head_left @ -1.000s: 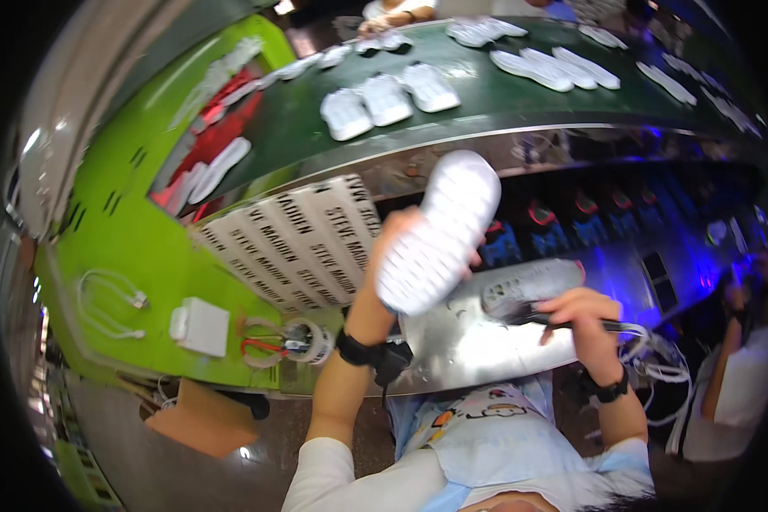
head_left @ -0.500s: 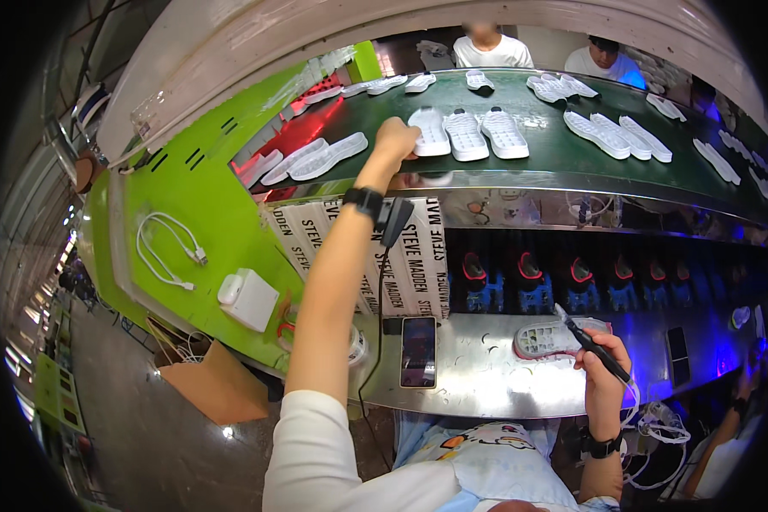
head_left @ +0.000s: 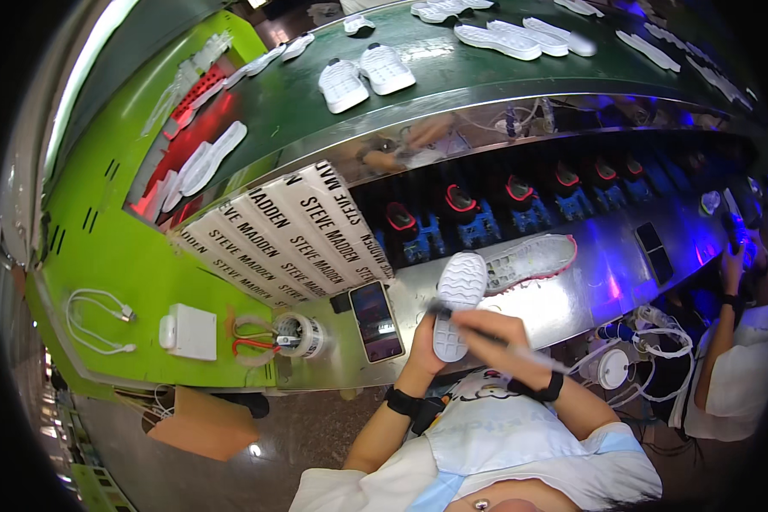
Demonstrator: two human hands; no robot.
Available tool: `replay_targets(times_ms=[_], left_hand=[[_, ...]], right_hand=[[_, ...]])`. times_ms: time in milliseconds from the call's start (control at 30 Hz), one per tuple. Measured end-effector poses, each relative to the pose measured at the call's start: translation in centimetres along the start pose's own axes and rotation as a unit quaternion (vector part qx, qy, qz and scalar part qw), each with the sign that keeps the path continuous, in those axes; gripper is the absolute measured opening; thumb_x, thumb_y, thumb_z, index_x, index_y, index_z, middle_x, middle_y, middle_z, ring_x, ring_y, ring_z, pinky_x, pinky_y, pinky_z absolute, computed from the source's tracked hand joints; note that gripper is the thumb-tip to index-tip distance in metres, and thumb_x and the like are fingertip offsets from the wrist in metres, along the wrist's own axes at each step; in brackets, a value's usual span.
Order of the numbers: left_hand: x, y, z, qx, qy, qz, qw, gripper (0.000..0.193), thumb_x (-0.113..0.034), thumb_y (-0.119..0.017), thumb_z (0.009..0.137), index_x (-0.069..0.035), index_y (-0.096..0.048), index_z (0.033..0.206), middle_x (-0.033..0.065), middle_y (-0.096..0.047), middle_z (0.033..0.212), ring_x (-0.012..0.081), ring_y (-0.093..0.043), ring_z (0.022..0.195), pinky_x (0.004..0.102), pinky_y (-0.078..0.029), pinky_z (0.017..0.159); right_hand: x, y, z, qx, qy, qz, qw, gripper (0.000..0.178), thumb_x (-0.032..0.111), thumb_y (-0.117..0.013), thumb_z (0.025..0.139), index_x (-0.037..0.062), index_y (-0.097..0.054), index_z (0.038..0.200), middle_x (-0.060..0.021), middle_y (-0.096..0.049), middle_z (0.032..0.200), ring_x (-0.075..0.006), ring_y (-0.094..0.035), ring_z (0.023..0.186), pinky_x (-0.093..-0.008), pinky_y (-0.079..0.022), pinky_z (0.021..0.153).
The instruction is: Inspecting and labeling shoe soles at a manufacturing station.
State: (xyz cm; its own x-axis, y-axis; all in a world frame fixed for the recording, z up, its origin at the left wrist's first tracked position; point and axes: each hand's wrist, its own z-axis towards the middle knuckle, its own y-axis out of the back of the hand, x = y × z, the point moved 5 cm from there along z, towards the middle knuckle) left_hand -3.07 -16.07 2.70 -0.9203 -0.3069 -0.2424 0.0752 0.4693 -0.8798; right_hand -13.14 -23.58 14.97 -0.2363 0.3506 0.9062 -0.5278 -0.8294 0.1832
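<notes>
A white shoe sole point(head_left: 462, 282), its wavy tread facing up, is held above the metal bench by my left hand point(head_left: 421, 348), fingers closed around its lower end. My right hand point(head_left: 508, 346), smeared by motion, grips a black corded pen-shaped tool point(head_left: 486, 334) across the sole. Whether the tool's tip touches the sole is too blurred to tell. Beyond the held sole, a greyish sole with a reddish edge point(head_left: 533, 263) lies on the bench. A pair of white soles point(head_left: 386, 68) stands on the green conveyor belt point(head_left: 439, 72) farther off.
Phones lie on the bench, one near point(head_left: 375, 320) and one farther right point(head_left: 654, 252). Orange-handled scissors point(head_left: 252, 346) and a tape roll point(head_left: 303, 334) sit left. Dark shoes point(head_left: 461, 200) line the shelf under the belt. Another person's arm point(head_left: 717, 341) works at right.
My left hand has come back from the belt with one sole of the three there. My right hand has moved left with the tool to meet it. The view has swung right.
</notes>
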Motion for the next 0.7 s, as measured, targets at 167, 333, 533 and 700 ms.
replay_targets(times_ms=[167, 333, 533, 700], left_hand=[[-0.8, -1.3, -0.1, 0.242, 0.022, -0.034, 0.969, 0.046, -0.040, -0.037, 0.097, -0.008, -0.052, 0.126, 0.0145, -0.061, 0.114, 0.0273, -0.061, 0.104, 0.0439, -0.051, 0.087], [-1.5, -2.5, 1.2, 0.195, -0.007, -0.152, 0.969, 0.049, -0.045, -0.040, 0.096, -0.008, -0.050, 0.126, 0.0127, -0.060, 0.106, 0.0279, -0.056, 0.095, 0.0404, -0.049, 0.083], [-2.2, -4.0, 1.6, 0.115, 0.109, 0.103, 0.982, 0.047, -0.037, -0.040, 0.099, 0.000, -0.050, 0.125, 0.0215, -0.061, 0.112, 0.0273, -0.064, 0.096, 0.0404, -0.054, 0.082], [-2.2, -4.9, 3.1, 0.139, 0.229, 0.338, 0.902, 0.030, -0.019, -0.053, 0.094, 0.005, -0.060, 0.110, 0.0124, -0.067, 0.100, 0.0175, -0.067, 0.084, 0.0272, -0.056, 0.071]], right_hand=[[-1.3, 1.7, 1.2, -0.056, -0.119, 0.051, 0.990, 0.022, 0.007, -0.062, 0.084, 0.0001, -0.067, 0.105, -0.0123, -0.066, 0.108, -0.0164, -0.065, 0.091, -0.0290, -0.050, 0.086], [-0.6, -0.2, 0.3, 0.087, -0.142, 0.127, 0.978, 0.024, 0.005, -0.067, 0.076, 0.0025, -0.069, 0.100, -0.0106, -0.070, 0.096, -0.0171, -0.065, 0.094, -0.0295, -0.048, 0.088], [0.8, 1.9, 1.8, 0.236, -0.129, 0.097, 0.958, 0.024, 0.006, -0.065, 0.077, 0.0027, -0.070, 0.099, -0.0110, -0.070, 0.094, -0.0141, -0.066, 0.085, -0.0267, -0.051, 0.077], [2.7, 1.7, 1.8, 0.335, -0.008, -0.100, 0.937, 0.024, 0.003, -0.063, 0.070, 0.0048, -0.071, 0.093, -0.0098, -0.068, 0.084, -0.0271, -0.064, 0.084, -0.0342, -0.050, 0.074]])
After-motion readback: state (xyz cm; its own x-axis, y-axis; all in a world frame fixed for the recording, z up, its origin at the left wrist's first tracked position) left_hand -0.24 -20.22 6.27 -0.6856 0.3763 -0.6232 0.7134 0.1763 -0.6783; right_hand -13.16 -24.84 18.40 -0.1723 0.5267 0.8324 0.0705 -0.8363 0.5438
